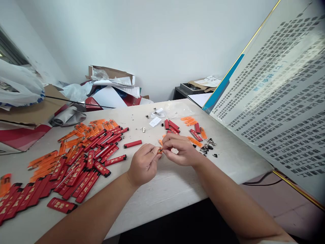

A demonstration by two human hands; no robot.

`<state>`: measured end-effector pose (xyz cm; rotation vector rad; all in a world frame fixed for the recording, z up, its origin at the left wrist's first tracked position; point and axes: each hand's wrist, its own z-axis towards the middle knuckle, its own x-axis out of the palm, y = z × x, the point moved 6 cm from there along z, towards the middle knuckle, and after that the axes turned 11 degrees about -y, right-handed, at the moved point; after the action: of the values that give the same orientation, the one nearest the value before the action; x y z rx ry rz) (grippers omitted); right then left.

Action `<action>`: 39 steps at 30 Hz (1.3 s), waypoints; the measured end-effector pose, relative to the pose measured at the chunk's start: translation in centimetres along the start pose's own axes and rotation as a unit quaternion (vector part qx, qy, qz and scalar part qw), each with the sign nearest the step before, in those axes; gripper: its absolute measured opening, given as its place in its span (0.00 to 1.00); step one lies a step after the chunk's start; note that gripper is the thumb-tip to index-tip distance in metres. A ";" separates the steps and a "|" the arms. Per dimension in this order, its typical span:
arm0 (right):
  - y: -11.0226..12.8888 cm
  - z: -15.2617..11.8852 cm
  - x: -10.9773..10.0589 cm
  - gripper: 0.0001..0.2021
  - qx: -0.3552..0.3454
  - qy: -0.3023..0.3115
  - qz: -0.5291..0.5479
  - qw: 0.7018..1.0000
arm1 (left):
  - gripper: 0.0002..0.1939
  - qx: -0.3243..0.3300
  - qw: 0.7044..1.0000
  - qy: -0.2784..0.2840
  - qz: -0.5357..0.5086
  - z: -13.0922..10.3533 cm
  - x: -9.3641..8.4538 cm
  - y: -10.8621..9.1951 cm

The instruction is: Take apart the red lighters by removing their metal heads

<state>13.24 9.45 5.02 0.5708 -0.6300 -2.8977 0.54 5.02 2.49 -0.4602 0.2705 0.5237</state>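
In front of me, my left hand is closed around an orange lighter, and only its top end shows between the fingers. My right hand pinches at that same end with thumb and fingertips; any small part between them is too hidden to name. Left of the hands lies a big pile of red lighters with gold lettering, mixed with clear orange lighters. A single red lighter rests just beyond my left hand. Past my right hand lie a few more red lighters and orange lighters.
Small black and metal parts are heaped to the right. White paper slips and a clear plastic bag lie toward the back. A large printed board leans along the right edge. Boxes and papers clutter the back left.
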 end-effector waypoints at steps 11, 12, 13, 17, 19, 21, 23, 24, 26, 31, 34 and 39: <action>0.4 -0.2 0.1 0.07 -0.021 -0.018 0.000 1.000 | 0.07 0.025 0.999 0.006 0.031 0.2 -0.1 -0.3; 0.3 -0.3 0.1 0.08 -0.023 -0.020 -0.002 1.000 | 0.07 0.027 0.999 0.004 0.033 0.2 -0.1 -0.4; 0.2 -0.3 0.2 0.08 -0.021 -0.017 -0.002 1.000 | 0.07 0.029 0.999 0.001 0.034 0.2 -0.1 -0.4; -0.2 -0.5 0.5 0.08 0.009 0.006 0.005 1.000 | 0.06 0.020 0.999 0.000 0.035 0.1 -0.2 -0.4; -0.3 -0.5 0.7 0.08 0.023 0.007 0.006 1.000 | 0.06 0.007 1.000 0.001 0.027 0.1 -0.1 -0.2; -0.5 -0.6 0.8 0.07 0.047 0.005 0.012 0.999 | 0.06 -0.008 1.000 -0.004 0.011 0.0 -0.2 -0.1; -0.9 -0.8 1.1 0.07 0.083 0.004 0.028 0.996 | 0.06 -0.026 1.000 -0.013 -0.008 -0.1 -0.2 0.1; -1.1 -1.0 1.2 0.06 0.103 0.003 0.038 0.994 | 0.06 -0.037 0.999 -0.018 -0.019 -0.1 -0.2 0.2; -1.5 -1.3 1.6 0.04 0.150 0.001 0.066 0.987 | 0.07 -0.062 0.997 -0.023 -0.044 -0.2 -0.1 0.4; -2.6 -2.1 2.1 0.04 0.275 -0.040 0.181 0.943 | 0.11 -0.129 0.986 -0.019 -0.104 -0.3 0.1 0.8; -2.9 -2.0 1.6 0.07 0.316 -0.075 0.237 0.916 | 0.10 -0.179 0.975 -0.010 -0.128 -0.4 0.3 1.2; -3.9 -1.5 0.2 0.10 0.355 -0.146 0.314 0.869 | 0.08 -0.318 0.931 -0.043 -0.172 -0.8 0.5 2.7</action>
<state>13.51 12.41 2.08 -0.0529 -1.5972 -2.0797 -0.61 6.88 0.67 -1.0914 -0.0774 0.2735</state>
